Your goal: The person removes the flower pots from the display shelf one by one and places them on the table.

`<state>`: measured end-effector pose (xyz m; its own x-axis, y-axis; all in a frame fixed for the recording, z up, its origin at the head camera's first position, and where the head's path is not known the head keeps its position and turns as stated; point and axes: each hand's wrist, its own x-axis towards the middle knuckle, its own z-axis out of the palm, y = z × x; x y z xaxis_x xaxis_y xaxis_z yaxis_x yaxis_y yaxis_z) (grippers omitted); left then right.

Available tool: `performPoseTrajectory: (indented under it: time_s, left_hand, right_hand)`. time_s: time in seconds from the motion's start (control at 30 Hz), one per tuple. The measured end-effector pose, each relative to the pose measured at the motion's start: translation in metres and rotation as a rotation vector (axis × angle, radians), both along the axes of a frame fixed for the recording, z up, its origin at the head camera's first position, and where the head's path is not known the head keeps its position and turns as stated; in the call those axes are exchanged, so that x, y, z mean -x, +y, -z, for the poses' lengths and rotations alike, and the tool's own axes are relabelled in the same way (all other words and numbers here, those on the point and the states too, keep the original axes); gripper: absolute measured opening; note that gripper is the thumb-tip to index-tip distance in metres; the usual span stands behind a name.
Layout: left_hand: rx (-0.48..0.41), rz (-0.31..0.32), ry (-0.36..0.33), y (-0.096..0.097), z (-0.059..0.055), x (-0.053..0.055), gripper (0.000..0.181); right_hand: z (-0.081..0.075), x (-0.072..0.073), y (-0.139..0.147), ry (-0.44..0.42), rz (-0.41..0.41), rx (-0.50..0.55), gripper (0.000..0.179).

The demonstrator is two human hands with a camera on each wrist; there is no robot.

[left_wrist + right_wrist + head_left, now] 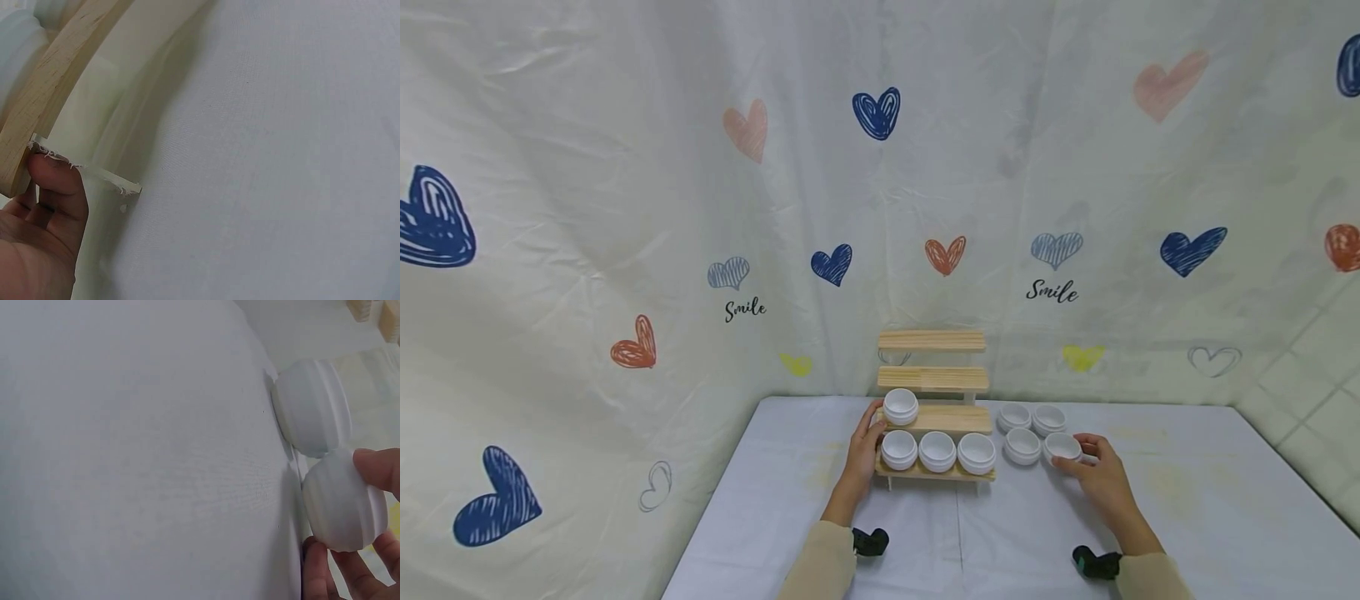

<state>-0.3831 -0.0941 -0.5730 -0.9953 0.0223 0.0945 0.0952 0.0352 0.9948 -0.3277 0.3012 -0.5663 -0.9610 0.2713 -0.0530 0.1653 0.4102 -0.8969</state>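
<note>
Wooden stand (932, 380): left hand (858, 457) grips its left end, probably so it won't wobble, while right hand (1102, 479) pinches one white bowl (1063, 449) by its sides, likely for control tbh.

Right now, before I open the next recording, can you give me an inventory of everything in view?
Tablecloth: 1, white, across the foreground
Stand: 1, light wood, near the tablecloth's back edge
Bowls on the stand: 4, white, three on the lowest shelf, one at the left of the next shelf up
Loose bowls: 3, white, right of the stand
Held bowl: 1, white, in the right hand
Backdrop: 1, whitish, behind
Printed hearts: many, mixed colours, on the backdrop
"Smile" lettering: 2, black, on the backdrop
Wrist devices: 2, black, one per wrist
Sleeves: 2, beige, bottom edge
Hands: 2, left hand at the stand's left end, right at the held bowl
</note>
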Motion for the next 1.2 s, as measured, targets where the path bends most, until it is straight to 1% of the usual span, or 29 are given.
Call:
performPoseTrajectory:
  time_s: [0.13,0.23,0.37,0.5,0.73,0.87,1.07,1.1,1.2]
  left_hand:
    - [-0.007,0.003,0.003,0.001,0.000,0.000,0.046]
    - [-0.016,0.006,-0.002,0.001,0.000,0.000,0.046]
    - [-0.007,0.003,-0.003,0.001,0.001,0.001,0.044]
    - [-0.002,-0.001,-0.003,0.001,0.001,0.001,0.043]
    - [0.020,-0.008,-0.007,0.001,-0.002,-0.001,0.045]
    - [-0.004,0.016,-0.021,0.000,-0.009,-0.003,0.046]
    - [0.000,0.066,-0.024,-0.005,-0.032,-0.018,0.047]
    - [0.002,0.067,-0.024,-0.005,-0.035,-0.020,0.046]
    - [-0.008,0.064,-0.030,-0.005,-0.037,-0.023,0.047]
  right_hand:
    - [0.003,0.001,0.002,0.002,-0.001,-0.011,0.079]
    - [0.003,0.001,0.003,0.001,-0.016,-0.018,0.080]
    - [0.003,0.000,0.004,-0.004,-0.034,-0.022,0.081]
    - [0.003,0.000,0.004,-0.011,-0.033,-0.013,0.081]
    - [0.005,0.000,0.005,-0.013,-0.035,-0.014,0.083]
    - [0.006,0.000,0.005,-0.014,-0.038,-0.008,0.084]
    - [0.005,0.001,0.005,-0.015,-0.038,-0.013,0.082]
    - [0.005,0.001,0.005,-0.016,-0.039,-0.012,0.082]
    - [0.006,0.002,0.005,-0.018,-0.042,-0.011,0.082]
